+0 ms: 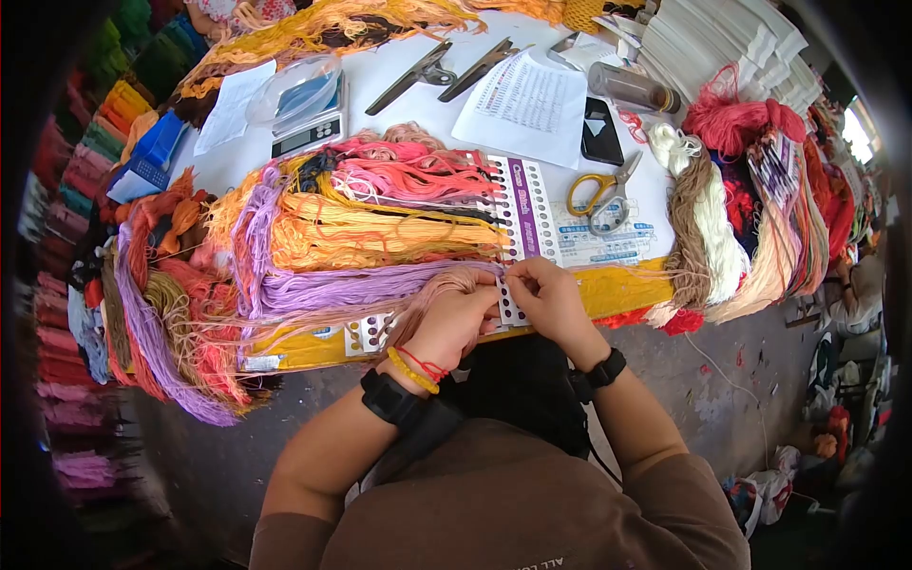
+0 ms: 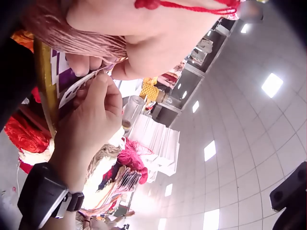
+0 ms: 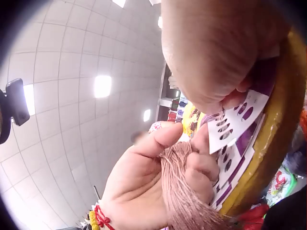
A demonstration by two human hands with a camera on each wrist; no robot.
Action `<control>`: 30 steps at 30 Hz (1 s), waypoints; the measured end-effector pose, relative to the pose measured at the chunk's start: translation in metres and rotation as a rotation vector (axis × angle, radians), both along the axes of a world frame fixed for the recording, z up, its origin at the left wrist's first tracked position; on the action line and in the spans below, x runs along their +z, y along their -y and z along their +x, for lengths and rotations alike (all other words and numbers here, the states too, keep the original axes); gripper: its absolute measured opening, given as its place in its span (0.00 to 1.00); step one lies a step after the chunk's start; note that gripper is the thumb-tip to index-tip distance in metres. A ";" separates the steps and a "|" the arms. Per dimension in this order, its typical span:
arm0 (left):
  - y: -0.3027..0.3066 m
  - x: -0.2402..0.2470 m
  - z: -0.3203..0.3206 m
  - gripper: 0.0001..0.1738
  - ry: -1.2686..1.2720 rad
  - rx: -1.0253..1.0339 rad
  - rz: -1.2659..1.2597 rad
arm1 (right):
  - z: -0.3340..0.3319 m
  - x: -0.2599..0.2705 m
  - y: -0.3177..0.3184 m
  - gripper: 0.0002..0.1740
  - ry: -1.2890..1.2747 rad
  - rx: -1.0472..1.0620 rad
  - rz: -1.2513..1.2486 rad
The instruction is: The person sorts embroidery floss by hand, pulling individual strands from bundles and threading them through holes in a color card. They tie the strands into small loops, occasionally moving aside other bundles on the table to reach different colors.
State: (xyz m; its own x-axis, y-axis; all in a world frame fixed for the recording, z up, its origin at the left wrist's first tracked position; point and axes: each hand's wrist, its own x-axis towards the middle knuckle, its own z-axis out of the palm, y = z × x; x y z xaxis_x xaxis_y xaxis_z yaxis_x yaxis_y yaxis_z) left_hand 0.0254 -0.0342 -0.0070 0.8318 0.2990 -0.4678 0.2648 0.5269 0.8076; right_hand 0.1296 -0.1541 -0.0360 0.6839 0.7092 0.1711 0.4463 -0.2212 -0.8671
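In my left hand [image 1: 451, 318] I grip a dusty pink thread skein [image 3: 180, 184]; its strands run across the palm under curled fingers. My right hand [image 1: 559, 302] pinches a white and purple card with punched holes [image 3: 235, 124] between thumb and fingers. Both hands meet at the table's front edge, the skein's end close against the card's holed edge. More such cards lie beneath it, partly hidden by the hands. Lilac thread [image 1: 366, 285] and orange thread [image 1: 370, 233] lie just beyond my left hand, their ends at a punched card strip [image 1: 525, 204].
Scissors [image 1: 608, 214], a black phone [image 1: 601, 133] and a printed sheet [image 1: 522, 104] lie beyond the right hand. A digital scale [image 1: 309, 133] stands at the back left. Hanks of white and brown thread [image 1: 691, 223] hang over the right edge. Yellow tape [image 1: 622, 290] covers the front edge.
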 end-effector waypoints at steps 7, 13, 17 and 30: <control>-0.001 -0.016 0.009 0.06 -0.039 0.004 0.124 | 0.002 0.011 -0.004 0.05 0.124 0.081 -0.008; 0.004 -0.014 0.013 0.07 -0.155 0.032 0.221 | 0.005 0.019 -0.007 0.05 0.182 0.127 -0.087; 0.004 -0.010 0.009 0.07 -0.178 0.028 0.279 | 0.001 0.023 -0.005 0.06 0.096 0.089 -0.135; -0.024 -0.003 -0.019 0.05 0.001 0.047 0.263 | -0.004 0.011 0.000 0.07 0.294 0.091 -0.205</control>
